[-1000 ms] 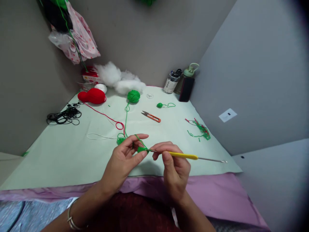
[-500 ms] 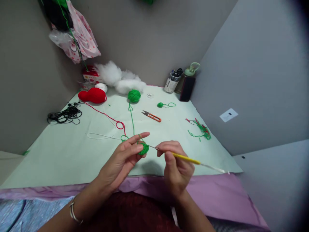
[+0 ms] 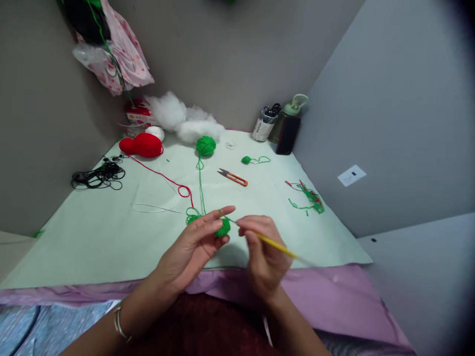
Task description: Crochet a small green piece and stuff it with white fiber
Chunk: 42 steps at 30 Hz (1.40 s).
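My left hand (image 3: 193, 247) pinches a small green crochet piece (image 3: 223, 228) between thumb and fingers, with the index finger stretched out and green yarn running over it. My right hand (image 3: 261, 252) grips a yellow-handled crochet hook (image 3: 276, 245), its metal tip at the green piece. The green yarn strand (image 3: 201, 183) leads from my left hand back to a green yarn ball (image 3: 206, 146) farther up the pale green mat (image 3: 111, 232).
On the mat lie orange thread snips (image 3: 233, 177), a small green crochet ball (image 3: 246, 159), a red crochet shape (image 3: 141, 146), red yarn (image 3: 174, 184), white stuffing (image 3: 181, 121), yarn scraps (image 3: 310, 199) and black cords (image 3: 98, 175). A pen cup (image 3: 264, 126) and bottle (image 3: 289, 128) stand in the far corner.
My right hand has swung the hook so its rear end points lower right and its tip rose slightly. The green piece has turned in my left hand and the yarn strand straightened.
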Motion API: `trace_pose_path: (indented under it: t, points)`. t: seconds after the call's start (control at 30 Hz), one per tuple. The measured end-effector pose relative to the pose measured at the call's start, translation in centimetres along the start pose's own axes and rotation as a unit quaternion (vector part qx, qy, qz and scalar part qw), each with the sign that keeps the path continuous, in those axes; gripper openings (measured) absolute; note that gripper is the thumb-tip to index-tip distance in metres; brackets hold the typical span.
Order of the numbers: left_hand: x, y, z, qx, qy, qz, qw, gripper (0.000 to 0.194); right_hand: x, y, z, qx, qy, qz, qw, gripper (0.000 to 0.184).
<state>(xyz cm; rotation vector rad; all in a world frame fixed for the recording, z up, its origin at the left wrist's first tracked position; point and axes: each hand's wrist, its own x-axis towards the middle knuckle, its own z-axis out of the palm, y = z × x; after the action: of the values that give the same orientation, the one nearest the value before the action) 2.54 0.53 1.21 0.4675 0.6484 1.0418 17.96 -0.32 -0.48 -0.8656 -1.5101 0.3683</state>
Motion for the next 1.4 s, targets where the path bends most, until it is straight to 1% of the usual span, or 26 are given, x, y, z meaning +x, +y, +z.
trace_pose_path:
  t: [0.07, 0.1, 0.17, 0.27, 0.37, 0.43, 0.47, 0.53, 0.63, 0.7, 0.77, 0.8, 0.83, 0.87, 0.9, 0.93, 0.97, 1.0, 1.03, 1.07, 1.1, 1.17, 1.2, 1.27, 1.33, 1.4]
  points:
    - [0.0, 0.2, 0.0, 0.007, 0.007, 0.017, 1.0, 0.025, 0.3, 0.0, 0.0, 0.11, 0.024, 0.09, 0.99, 0.023]
    - [0.0, 0.3, 0.0, 0.02, 0.008, 0.029, 0.999, 0.027, 0.5, 0.0, 0.1, 0.154, 0.024, 0.12, 0.98, 0.022]
    - [-0.2, 0.2, 0.1, 0.063, 0.008, 0.055, 0.996, 0.031, 0.6, -0.1, 0.3, 0.193, 0.005, 0.148, 0.97, 0.018]
    - [-0.4, -0.2, 0.1, 0.142, 0.009, 0.089, 0.986, 0.031, 0.5, 0.0, 0.4, 0.194, -0.006, 0.186, 0.963, 0.015]
    - [-0.5, -0.4, -0.2, 0.189, 0.018, 0.1, 0.977, 0.029, 0.6, 0.2, 0.3, 0.255, 0.004, 0.24, 0.937, 0.017]
    - [-0.6, -0.3, -0.4, 0.198, 0.027, 0.105, 0.974, 0.028, 0.7, 0.3, 0.2, 0.288, 0.008, 0.258, 0.922, 0.019]
    - [-0.6, -0.3, -0.5, 0.201, 0.029, 0.11, 0.973, 0.028, 0.8, 0.3, 0.2, 0.295, 0.006, 0.259, 0.92, 0.02]
    - [-0.6, -0.2, -0.7, 0.214, 0.027, 0.121, 0.969, 0.027, 0.8, 0.3, 0.1, 0.292, -0.004, 0.249, 0.924, 0.022]
    - [-0.7, -0.1, -0.8, 0.251, 0.023, 0.146, 0.957, 0.027, 0.7, 0.1, -0.1, 0.235, -0.027, 0.207, 0.949, 0.022]
    - [-0.7, -0.2, -0.7, 0.287, 0.035, 0.165, 0.943, 0.027, 0.5, -0.1, -0.3, 0.158, -0.049, 0.148, 0.975, 0.022]
    - [-0.7, -0.3, -0.4, 0.319, 0.062, 0.192, 0.926, 0.028, 0.2, -0.2, -0.4, 0.059, -0.076, 0.049, 0.994, 0.024]
    - [-0.7, -0.5, -0.3, 0.322, 0.075, 0.203, 0.922, 0.031, 0.0, -0.1, -0.4, 0.004, -0.086, -0.008, 0.996, 0.025]
    - [-0.7, -0.6, -0.1, 0.309, 0.082, 0.205, 0.925, 0.035, -0.2, 0.1, -0.3, -0.051, -0.088, -0.063, 0.993, 0.027]
    - [-0.7, -0.6, 0.1, 0.277, 0.082, 0.194, 0.937, 0.04, -0.5, 0.3, -0.3, -0.1, -0.084, -0.111, 0.985, 0.03]
    - [-0.6, -0.6, 0.1, 0.231, 0.07, 0.165, 0.956, 0.044, -0.7, 0.5, -0.2, -0.139, -0.079, -0.147, 0.976, 0.032]
    - [-0.6, -0.6, 0.2, 0.174, 0.051, 0.119, 0.976, 0.048, -0.8, 0.7, -0.2, -0.159, -0.071, -0.166, 0.971, 0.034]
    - [-0.5, -0.5, 0.2, 0.117, 0.029, 0.069, 0.99, 0.05, -0.9, 0.8, -0.2, -0.158, -0.063, -0.166, 0.971, 0.034]
    - [-0.5, -0.3, 0.1, 0.069, 0.012, 0.028, 0.997, 0.049, -0.9, 0.8, -0.2, -0.135, -0.057, -0.144, 0.979, 0.032]
    - [-0.4, -0.1, 0.1, 0.034, 0.001, 0.002, 0.999, 0.047, -0.8, 0.8, -0.2, -0.094, -0.048, -0.103, 0.989, 0.03]
    - [-0.4, 0.2, 0.0, 0.014, -0.005, -0.008, 1.0, 0.044, -0.7, 0.7, -0.2, -0.041, -0.033, -0.049, 0.997, 0.026]
    - [-0.4, 0.4, 0.0, 0.005, -0.007, -0.002, 1.0, 0.041, -0.4, 0.5, -0.1, 0.019, -0.015, 0.009, 1.0, 0.024]
    - [-0.5, 0.5, 0.0, 0.014, -0.009, 0.023, 1.0, 0.04, 0.0, 0.2, 0.0, 0.123, 0.009, 0.092, 0.988, 0.022]
    - [-0.6, 0.5, 0.1, 0.028, -0.013, 0.032, 0.999, 0.041, 0.2, 0.1, 0.2, 0.152, 0.011, 0.112, 0.982, 0.021]
    - [-0.7, 0.3, 0.3, 0.066, -0.014, 0.047, 0.997, 0.043, 0.5, -0.1, 0.4, 0.16, -0.006, 0.113, 0.981, 0.019]
    - [-0.7, -0.1, 0.5, 0.104, -0.004, 0.069, 0.992, 0.042, 0.4, -0.1, 0.6, 0.126, -0.015, 0.098, 0.987, 0.018]
    - [-0.6, -0.5, 0.6, 0.125, 0.015, 0.1, 0.987, 0.043, 0.1, -0.1, 0.7, 0.079, -0.018, 0.071, 0.994, 0.022]
